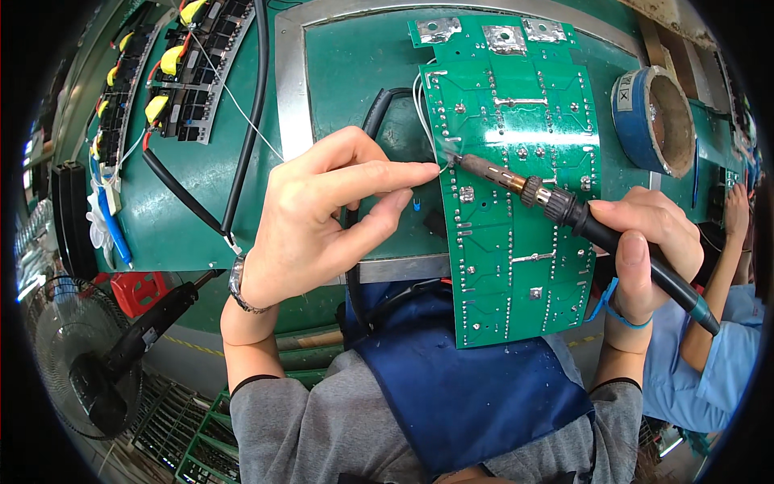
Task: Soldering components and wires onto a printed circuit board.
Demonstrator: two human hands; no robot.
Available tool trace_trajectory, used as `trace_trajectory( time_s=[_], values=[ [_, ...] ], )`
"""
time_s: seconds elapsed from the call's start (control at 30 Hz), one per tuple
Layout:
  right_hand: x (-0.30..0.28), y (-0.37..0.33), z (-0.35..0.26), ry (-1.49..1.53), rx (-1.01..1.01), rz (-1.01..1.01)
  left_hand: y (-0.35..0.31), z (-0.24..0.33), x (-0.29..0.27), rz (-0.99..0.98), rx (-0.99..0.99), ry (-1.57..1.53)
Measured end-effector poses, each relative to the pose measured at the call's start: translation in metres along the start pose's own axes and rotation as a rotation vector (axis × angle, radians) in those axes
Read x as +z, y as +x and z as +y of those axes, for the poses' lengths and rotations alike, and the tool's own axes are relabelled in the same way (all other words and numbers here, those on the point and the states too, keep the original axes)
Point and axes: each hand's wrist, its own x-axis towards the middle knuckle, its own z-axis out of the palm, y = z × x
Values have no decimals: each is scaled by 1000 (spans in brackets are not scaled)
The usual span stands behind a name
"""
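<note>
My right hand [649, 242] grips a soldering iron [592, 230] by its black handle. The iron's tip meets the left edge of a long green circuit board [484, 242], with faint smoke around it. My left hand [330, 202] is closed, with its index fingertip beside the iron's tip. A thin solder wire [242, 111] runs from the upper left into this hand; its end shows at the fingertips. Thin white wires [421, 109] curve along the board's upper left edge to the same spot. Soldered pins cover the board's face, and its near end overhangs the bench.
A blue-rimmed round roll [633, 121] stands right of the board. Black cables [242, 169] and black modules with yellow parts [181, 81] lie on the green bench at left. A fan [85, 363] is at lower left. Another person's arm [721, 274] is at far right.
</note>
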Motion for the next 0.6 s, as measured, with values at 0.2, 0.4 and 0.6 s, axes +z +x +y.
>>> trace_trajectory(
  time_s=[0.2, 0.4, 0.6],
  values=[
    [-12, -12, 0, 44, 28, 62, -8, 9, -6, 28, 17, 32],
    [-6, -5, 1, 86, 2, 3, -10, 6, 2, -21, 20, 11],
    [-5, -6, 8, 90, -67, 9, -14, 0, 5, 1, 34, 75]
  ],
)
